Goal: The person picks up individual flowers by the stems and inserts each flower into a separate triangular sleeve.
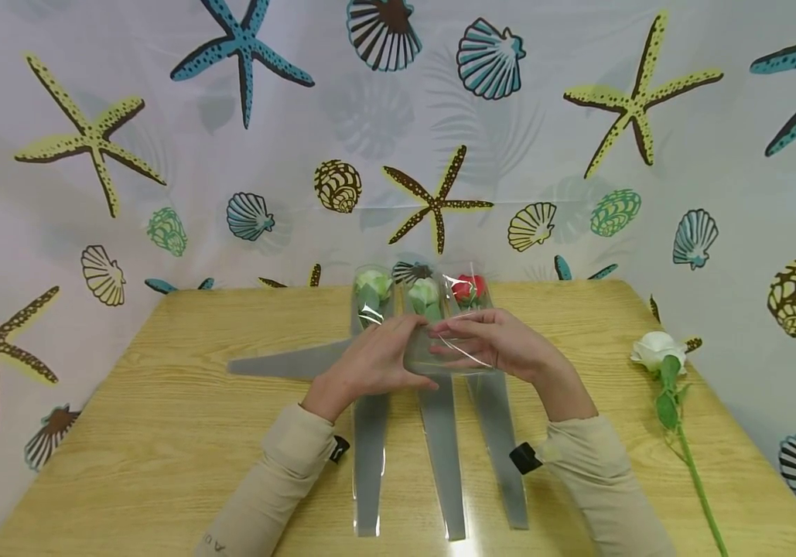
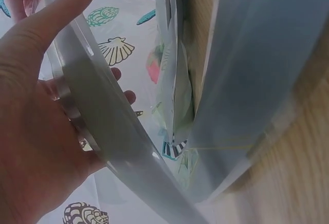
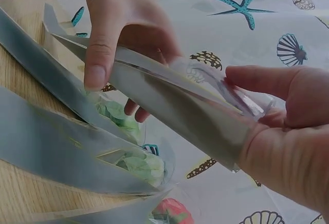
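Note:
A long tapering grey-and-clear plastic flower sleeve (image 1: 286,362) lies across both hands above the table. My left hand (image 1: 377,356) holds it from the left, thumb on one face and fingertips past the other, as the left wrist view shows. At the wide clear end is my right hand (image 1: 509,344), its fingers fairly straight and spread, overlapping the film. In the right wrist view its thumb (image 3: 257,77) touches the clear film (image 3: 241,98), and its other fingers are mostly hidden. Behind the hands lie three sleeved roses: a pale green rose (image 1: 373,285), a whitish-green rose (image 1: 424,292) and a red rose (image 1: 469,289).
The grey tails of the sleeved roses, such as the middle tail (image 1: 442,456), run toward the front of the wooden table (image 1: 182,433). A loose white rose (image 1: 658,352) with a green stem lies along the right side. A seashell-print cloth (image 1: 286,162) hangs behind.

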A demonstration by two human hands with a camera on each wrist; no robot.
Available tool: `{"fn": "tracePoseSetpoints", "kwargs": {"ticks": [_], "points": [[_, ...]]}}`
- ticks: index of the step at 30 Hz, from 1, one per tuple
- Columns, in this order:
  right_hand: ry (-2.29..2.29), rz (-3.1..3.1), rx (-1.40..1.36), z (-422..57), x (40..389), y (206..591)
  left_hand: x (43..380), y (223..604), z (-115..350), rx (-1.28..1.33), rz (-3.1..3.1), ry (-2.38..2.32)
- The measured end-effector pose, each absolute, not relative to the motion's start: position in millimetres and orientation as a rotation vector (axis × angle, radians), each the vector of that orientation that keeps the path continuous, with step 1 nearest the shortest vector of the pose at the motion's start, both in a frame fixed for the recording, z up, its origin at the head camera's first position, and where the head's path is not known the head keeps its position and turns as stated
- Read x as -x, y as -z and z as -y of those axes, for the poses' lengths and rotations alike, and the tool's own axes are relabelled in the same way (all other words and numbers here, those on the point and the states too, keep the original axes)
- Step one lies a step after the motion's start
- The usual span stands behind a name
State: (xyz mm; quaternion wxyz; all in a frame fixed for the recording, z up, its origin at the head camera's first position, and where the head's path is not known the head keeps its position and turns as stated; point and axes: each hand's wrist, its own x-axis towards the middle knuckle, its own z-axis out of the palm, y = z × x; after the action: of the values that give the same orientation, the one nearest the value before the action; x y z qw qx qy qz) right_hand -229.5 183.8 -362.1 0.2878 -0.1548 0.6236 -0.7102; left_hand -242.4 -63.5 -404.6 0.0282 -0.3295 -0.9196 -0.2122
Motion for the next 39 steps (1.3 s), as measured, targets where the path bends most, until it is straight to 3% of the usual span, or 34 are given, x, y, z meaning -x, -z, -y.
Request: {"fn": "tracePoseSetpoints", "kwargs": {"ticks": [16,39], "points": [[1.73,-1.858,0.511,-190,230,358,245,405,63,0.942,2.916,0.6],[1.729,-1.998,0.412,-229,222,337,247,411,69,0.911,2.966,0.609]]}}
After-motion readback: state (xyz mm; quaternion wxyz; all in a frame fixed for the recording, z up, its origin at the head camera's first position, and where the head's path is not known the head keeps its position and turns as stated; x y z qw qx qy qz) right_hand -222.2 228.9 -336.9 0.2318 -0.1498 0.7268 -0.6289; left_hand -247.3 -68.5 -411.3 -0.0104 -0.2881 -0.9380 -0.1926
